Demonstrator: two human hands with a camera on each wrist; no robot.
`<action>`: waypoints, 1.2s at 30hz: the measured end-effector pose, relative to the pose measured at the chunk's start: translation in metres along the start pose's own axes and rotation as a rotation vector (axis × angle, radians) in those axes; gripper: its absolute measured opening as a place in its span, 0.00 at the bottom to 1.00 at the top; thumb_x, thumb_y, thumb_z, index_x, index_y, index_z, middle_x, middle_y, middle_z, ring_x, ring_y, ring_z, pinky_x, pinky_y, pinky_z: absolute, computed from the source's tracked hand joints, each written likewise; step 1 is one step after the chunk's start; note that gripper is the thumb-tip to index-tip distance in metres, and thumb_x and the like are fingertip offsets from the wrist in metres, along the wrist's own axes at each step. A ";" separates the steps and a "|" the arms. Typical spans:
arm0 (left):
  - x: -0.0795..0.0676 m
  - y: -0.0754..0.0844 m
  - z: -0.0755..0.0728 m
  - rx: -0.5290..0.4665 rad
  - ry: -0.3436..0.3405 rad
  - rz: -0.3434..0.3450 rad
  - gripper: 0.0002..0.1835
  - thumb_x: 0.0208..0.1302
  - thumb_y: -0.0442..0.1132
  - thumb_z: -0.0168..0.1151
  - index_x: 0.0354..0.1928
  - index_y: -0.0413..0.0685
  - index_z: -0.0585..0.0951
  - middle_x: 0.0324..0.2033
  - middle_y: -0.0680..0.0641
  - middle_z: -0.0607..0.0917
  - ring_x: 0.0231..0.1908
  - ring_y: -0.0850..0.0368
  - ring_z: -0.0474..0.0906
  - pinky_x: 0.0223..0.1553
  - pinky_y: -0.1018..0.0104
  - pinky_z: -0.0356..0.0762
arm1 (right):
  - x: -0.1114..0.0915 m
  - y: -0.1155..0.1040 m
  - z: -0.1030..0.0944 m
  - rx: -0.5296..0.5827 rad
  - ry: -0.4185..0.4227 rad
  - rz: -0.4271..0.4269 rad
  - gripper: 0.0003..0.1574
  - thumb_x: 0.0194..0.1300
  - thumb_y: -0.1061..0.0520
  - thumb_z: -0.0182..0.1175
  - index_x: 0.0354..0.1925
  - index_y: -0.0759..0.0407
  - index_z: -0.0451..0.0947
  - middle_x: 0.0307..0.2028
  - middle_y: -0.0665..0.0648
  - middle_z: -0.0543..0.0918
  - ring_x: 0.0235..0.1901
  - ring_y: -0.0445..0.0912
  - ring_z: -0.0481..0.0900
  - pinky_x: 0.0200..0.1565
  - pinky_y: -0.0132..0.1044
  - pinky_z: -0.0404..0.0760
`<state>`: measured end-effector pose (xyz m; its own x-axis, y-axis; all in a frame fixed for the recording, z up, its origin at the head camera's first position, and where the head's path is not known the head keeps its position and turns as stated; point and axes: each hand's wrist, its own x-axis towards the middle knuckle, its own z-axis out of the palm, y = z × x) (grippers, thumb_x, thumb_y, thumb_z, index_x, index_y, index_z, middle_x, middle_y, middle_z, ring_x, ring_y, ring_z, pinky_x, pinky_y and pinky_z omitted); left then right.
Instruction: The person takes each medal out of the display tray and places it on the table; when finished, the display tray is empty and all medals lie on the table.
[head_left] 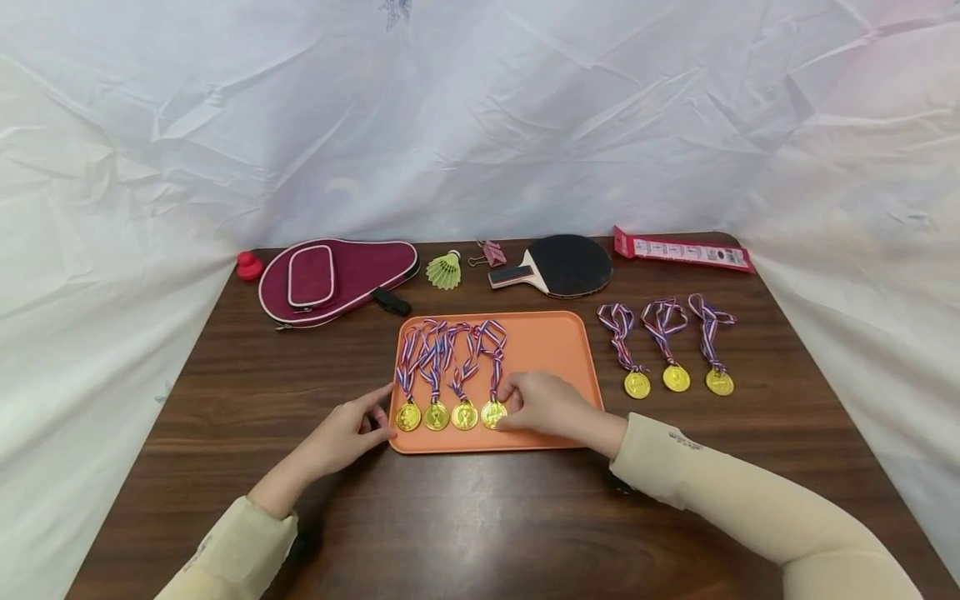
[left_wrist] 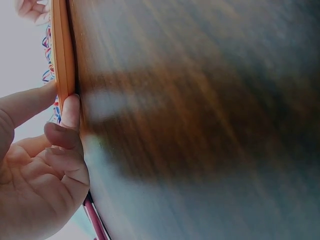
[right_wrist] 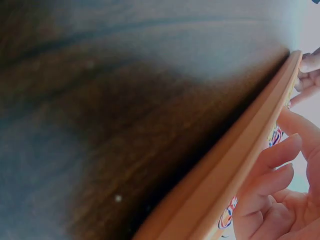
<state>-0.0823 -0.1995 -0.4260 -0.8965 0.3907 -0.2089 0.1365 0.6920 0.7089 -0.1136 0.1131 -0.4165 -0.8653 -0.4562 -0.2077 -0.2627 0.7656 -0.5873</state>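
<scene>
dark table [head_left: 465,517], medal [head_left: 491,413] partly behind right hand [head_left: 549,406]

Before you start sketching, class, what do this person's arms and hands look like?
Both the left sleeve and right sleeve are plain pale cream with broad cuffs. The right one bears a small dark marking, unreadable here. The left hand and right hand are bare; no gloves show.

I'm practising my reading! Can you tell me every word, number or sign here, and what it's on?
No words or numbers can be read clearly.
Red packet: printed, too small to read.
Right sleeve: small dark marks, too blurred.
Left sleeve: faint marks, unreadable.
Gold medals: designs; any lettering is too small.
</scene>
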 end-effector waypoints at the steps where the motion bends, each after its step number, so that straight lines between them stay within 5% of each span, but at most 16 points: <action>1: 0.000 0.000 0.000 -0.001 0.001 0.002 0.36 0.55 0.42 0.63 0.65 0.45 0.61 0.27 0.53 0.74 0.19 0.60 0.67 0.19 0.69 0.65 | 0.000 -0.001 0.000 -0.006 -0.003 0.003 0.22 0.40 0.42 0.71 0.30 0.51 0.75 0.18 0.45 0.73 0.20 0.38 0.69 0.25 0.34 0.68; 18: -0.001 -0.001 0.000 -0.010 0.005 0.023 0.35 0.56 0.42 0.63 0.64 0.45 0.61 0.27 0.53 0.74 0.20 0.60 0.67 0.20 0.69 0.65 | 0.000 0.000 -0.003 0.045 -0.023 0.020 0.16 0.43 0.46 0.70 0.26 0.49 0.74 0.19 0.44 0.76 0.22 0.38 0.72 0.29 0.35 0.70; 36: 0.000 -0.001 0.000 -0.016 0.012 0.007 0.35 0.56 0.42 0.63 0.65 0.46 0.61 0.27 0.54 0.75 0.20 0.60 0.67 0.19 0.69 0.65 | -0.005 0.003 -0.019 0.295 -0.051 0.007 0.10 0.52 0.50 0.66 0.32 0.50 0.76 0.24 0.49 0.78 0.18 0.47 0.77 0.24 0.39 0.74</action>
<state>-0.0823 -0.2003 -0.4267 -0.9006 0.3881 -0.1957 0.1360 0.6793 0.7211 -0.1183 0.1259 -0.4023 -0.8420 -0.4796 -0.2472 -0.1150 0.6071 -0.7863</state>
